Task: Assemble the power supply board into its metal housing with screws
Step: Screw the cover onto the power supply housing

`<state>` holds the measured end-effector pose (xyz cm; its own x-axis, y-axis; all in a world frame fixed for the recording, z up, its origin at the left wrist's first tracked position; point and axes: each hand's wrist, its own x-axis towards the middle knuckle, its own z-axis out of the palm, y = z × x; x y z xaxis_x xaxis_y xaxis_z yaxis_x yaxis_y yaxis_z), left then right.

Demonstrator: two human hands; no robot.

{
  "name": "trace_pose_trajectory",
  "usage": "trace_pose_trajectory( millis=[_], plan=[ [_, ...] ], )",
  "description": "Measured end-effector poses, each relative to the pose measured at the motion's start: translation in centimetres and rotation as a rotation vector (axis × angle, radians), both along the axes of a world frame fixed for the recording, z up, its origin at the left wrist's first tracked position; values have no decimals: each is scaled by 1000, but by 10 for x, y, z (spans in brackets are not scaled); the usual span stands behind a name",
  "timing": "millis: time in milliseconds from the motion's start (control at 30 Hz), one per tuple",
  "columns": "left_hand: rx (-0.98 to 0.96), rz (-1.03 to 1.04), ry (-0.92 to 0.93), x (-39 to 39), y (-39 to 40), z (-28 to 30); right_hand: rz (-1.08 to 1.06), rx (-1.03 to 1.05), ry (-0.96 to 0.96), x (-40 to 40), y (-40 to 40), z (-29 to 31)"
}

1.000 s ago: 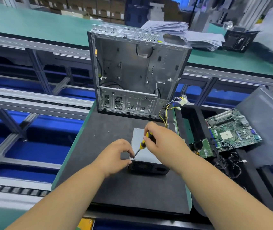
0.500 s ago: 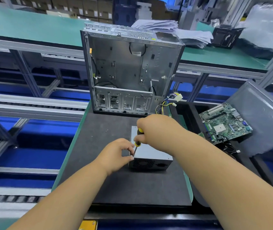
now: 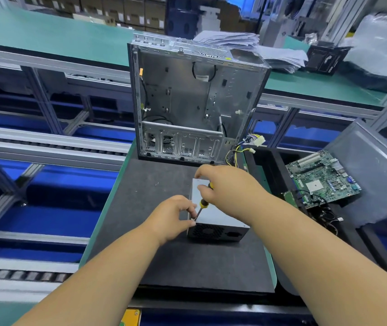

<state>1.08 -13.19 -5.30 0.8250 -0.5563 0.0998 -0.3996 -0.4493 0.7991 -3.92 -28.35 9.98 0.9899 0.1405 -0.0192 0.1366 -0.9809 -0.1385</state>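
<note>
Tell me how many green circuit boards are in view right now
2. The large motherboard lies flat in the black tray right of the work mat. A smaller green board sits at its near-left corner, partly hidden by the right forearm. More could be hidden.

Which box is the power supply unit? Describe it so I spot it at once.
Find the open computer case standing upright at the far end of the dark mat. On the mat in front of it sits the power supply unit, a small grey box with a black grille toward the camera, between both hands.
</note>
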Motion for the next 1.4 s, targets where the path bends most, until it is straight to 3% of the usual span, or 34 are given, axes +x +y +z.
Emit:
trace_pose_trajectory(
  millis=[100, 300, 567, 700, 800, 967, 1200, 1400],
  plan=[
    [6, -3, 11, 1, 0, -1, -54, -174, -82, 0, 1, -6],
    [8, -4, 4, 1, 0, -2, 24, -24, 20, -2, -2, 2],
    [3, 1, 19, -1, -2, -2, -144, -342, -63, 7, 3, -6],
    [10, -3, 15, -1, -1, 1, -85, -83, -60, 3, 3, -5],
    [12, -8, 12, -1, -1, 1, 8, -4, -8, 3, 2, -2],
    [-10, -6, 25, -2, -1, -1, -98, -240, -125, 2, -1, -10],
    [-9, -6, 8, -1, -1, -2, 23, -8, -95, -1, -1, -6],
    [-16, 3, 19, -1, -1, -3, -55, -189, -161, -1, -1, -11]
  ],
)
